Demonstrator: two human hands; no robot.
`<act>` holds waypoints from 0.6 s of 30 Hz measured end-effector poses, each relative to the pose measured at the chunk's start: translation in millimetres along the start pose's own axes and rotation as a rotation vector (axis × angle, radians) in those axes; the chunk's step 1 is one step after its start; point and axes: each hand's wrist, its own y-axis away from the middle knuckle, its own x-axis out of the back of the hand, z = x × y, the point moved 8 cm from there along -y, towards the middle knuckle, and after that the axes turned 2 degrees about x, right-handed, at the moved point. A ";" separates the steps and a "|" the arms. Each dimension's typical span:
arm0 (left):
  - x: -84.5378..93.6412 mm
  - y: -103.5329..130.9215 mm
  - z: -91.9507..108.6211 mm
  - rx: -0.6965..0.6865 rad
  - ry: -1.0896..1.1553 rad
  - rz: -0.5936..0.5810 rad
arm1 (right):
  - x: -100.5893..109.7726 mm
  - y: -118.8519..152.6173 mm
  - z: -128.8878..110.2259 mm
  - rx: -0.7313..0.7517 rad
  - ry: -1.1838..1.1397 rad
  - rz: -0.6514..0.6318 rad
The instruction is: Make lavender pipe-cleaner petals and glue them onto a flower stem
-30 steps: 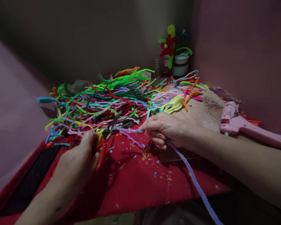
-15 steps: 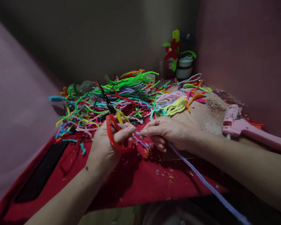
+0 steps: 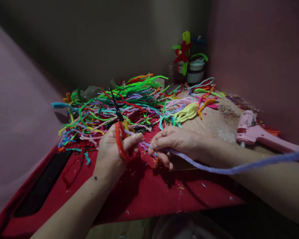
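Note:
My left hand [image 3: 109, 151] is closed around red-handled scissors [image 3: 119, 139], whose dark blades point away over the pile. Its thumb and fingers also pinch a purple pipe cleaner [image 3: 211, 169] near one end. Just to the right, my right hand [image 3: 175, 139] grips the same pipe cleaner between thumb and forefinger. From there the long free length runs over my right forearm to the right edge of the view. A short stretch of purple spans the small gap between both hands.
Many colourful pipe cleaners [image 3: 124, 103] are heaped on the red cloth [image 3: 144, 196]. A pink glue gun [image 3: 264, 132] rests at the right. A black flat object [image 3: 42, 186] lies front left. At the back stand a lidded cup [image 3: 196, 71] and a red pipe-cleaner flower [image 3: 181, 53].
The free length of the purple pipe cleaner has swung from hanging down at the lower right up across my right forearm. Both hands stay close together, with the scissors still in the left.

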 end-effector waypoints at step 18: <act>0.7 0.8 -3.7 0.026 0.055 -0.011 | -5.6 0.6 -0.6 0.084 -0.110 -0.128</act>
